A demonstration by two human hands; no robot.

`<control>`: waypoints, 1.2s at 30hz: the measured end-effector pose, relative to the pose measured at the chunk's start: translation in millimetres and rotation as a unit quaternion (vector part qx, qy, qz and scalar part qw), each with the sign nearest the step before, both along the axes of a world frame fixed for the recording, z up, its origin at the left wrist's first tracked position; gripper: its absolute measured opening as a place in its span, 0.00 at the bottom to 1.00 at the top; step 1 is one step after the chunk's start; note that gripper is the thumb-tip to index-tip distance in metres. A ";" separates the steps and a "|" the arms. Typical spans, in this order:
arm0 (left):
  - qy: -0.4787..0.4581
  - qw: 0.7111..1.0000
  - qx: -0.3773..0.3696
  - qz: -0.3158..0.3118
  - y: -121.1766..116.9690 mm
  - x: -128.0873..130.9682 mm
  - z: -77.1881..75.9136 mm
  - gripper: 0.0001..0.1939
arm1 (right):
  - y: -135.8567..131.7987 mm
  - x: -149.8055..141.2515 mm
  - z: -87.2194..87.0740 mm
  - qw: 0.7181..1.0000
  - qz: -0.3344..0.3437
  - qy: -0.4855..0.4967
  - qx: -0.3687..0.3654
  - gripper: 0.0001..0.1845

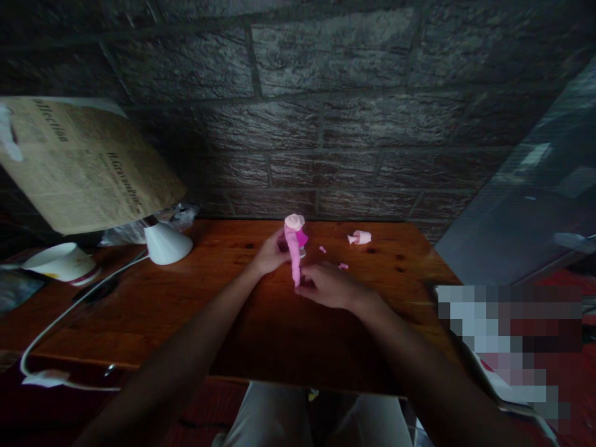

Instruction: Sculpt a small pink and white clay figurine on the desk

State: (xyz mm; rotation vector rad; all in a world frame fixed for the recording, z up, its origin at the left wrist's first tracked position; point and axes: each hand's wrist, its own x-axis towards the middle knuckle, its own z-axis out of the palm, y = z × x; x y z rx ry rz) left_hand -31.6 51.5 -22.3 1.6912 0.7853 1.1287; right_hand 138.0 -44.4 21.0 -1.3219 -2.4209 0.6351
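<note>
A small pink doll-like figure (294, 222) stands upright over the table's middle, with a pale rounded top and a magenta part. Down its near side runs a long pink strand (293, 251), like hair. My left hand (270, 254) is closed around the figure from the left, its fingertips partly hidden. At the strand's lower end, my right hand (333, 287) pinches with thumb and forefinger. Beyond the right hand lie two tiny pink pieces, one nearer piece (343, 266) and one farther piece (323, 249). A larger pale pink piece (361, 238) rests farther back on the right.
The wooden table (186, 304) meets a dark brick wall (288, 136). On the left stands a lamp with a newspaper-print shade (93, 167) and white base (167, 245), beside a white cup (60, 262). Its white cable (84, 301) hangs over the front edge. A grey panel (521, 180) leans at right.
</note>
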 end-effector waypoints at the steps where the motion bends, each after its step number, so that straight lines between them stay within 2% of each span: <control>1: 0.001 1.000 0.004 0.000 0.5 -0.6 0.0 0.25 | -0.3 0.2 0.1 1.000 -0.001 0.003 0.001 0.03; 5: 0.032 0.999 0.002 -0.002 0.4 -1.7 1.2 0.21 | -1.1 0.0 2.2 1.000 -0.004 0.007 -0.009 0.04; 8: 0.029 0.999 0.014 0.009 0.2 -2.6 1.4 0.22 | -1.1 -0.5 3.0 1.000 -0.016 0.001 -0.013 0.04; 14: 0.045 0.998 0.025 0.025 -0.5 -2.6 1.6 0.17 | 1.9 0.8 -1.2 1.000 -0.003 0.007 0.007 0.04; 26: 0.058 0.994 0.037 0.088 1.1 -1.2 -3.0 0.19 | 2.2 3.7 -0.1 0.999 -0.019 0.027 -0.016 0.05; 36: 0.102 0.988 0.087 0.081 -0.6 -1.6 -1.9 0.15 | 7.1 6.5 -1.2 0.999 0.007 0.049 -0.014 0.06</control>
